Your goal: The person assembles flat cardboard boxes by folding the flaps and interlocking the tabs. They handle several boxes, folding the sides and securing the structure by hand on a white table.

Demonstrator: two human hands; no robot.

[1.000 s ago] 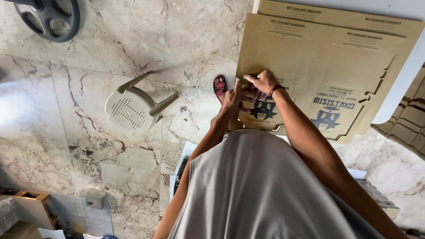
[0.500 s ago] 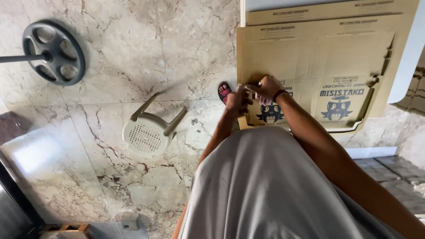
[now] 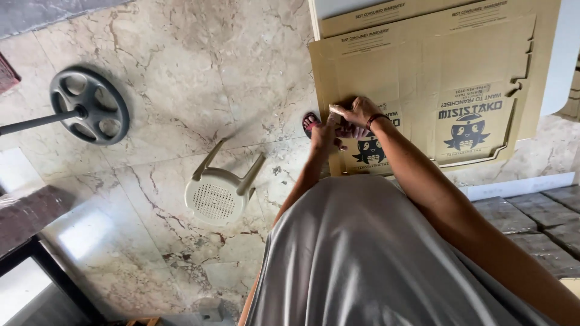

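Observation:
Flat brown cardboard box blanks with dark printed figures lie stacked ahead of me. My right hand, with a dark band on the wrist, presses on the top blank near its left edge, fingers pinching the edge. Just beside it, my left hand grips the same edge. Both hands touch each other. My grey shirt fills the lower part of the view and hides what lies under it.
A foot in a red sandal stands by the cardboard's left edge. A cream plastic stool lies tipped on the marble floor. A grey weight plate on a bar lies at left. Dark flat bundles sit at right.
The view has swung so the weight plate and stool sit further right and lower. Both hands have stayed at the same spot on the cardboard's left edge.

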